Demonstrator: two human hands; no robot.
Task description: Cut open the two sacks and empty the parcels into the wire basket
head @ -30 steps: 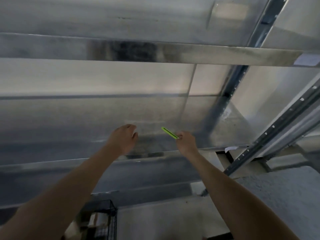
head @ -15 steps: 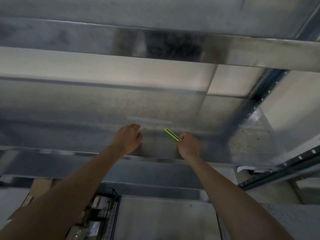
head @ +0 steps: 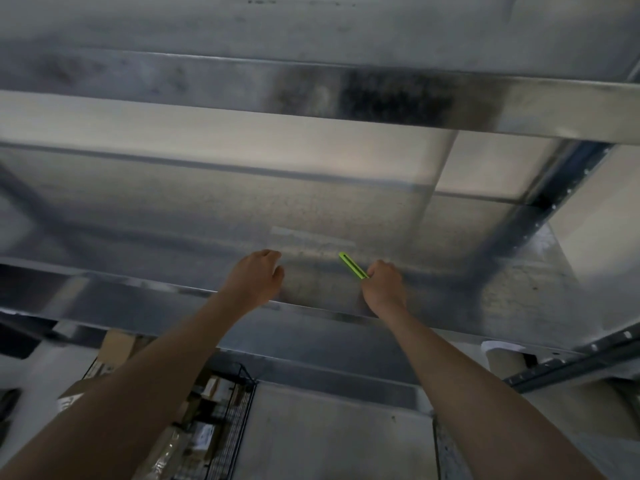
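Head view is giving you the wire basket (head: 242,410) low in the picture, standing below the metal shelf (head: 166,216) and a little left of its middle. Only the basket's black top corner and one mesh side are showing between your forearms. Parcels (head: 204,436) are lying inside it, boxes with pale labels pressed up against the mesh; the light down there is too dim to count them.

Your right hand (head: 384,287) is reaching up onto the shelf, just behind its front lip. It is gripping a slim green cutter (head: 353,266), with the fingers curled tight round the lower end. Most of the tool is sticking out of the fist, slanting up and to the left over the shelf's surface. You cannot tell whether its far tip is touching the metal.

Your left hand (head: 258,277) is resting on the same shelf, near the right hand, with a strip of bare metal between them. Its fingers are bending loosely toward the sheet and are holding nothing that shows.

A brown cardboard box (head: 117,348) is sitting under the shelf's front lip, to the left of the basket. A second metal level (head: 381,95) is running across above the shelf. A dark perforated upright (head: 540,202) is rising at the shelf's right rear corner. A white scrap (head: 502,346) is hanging just under the shelf's right front end.
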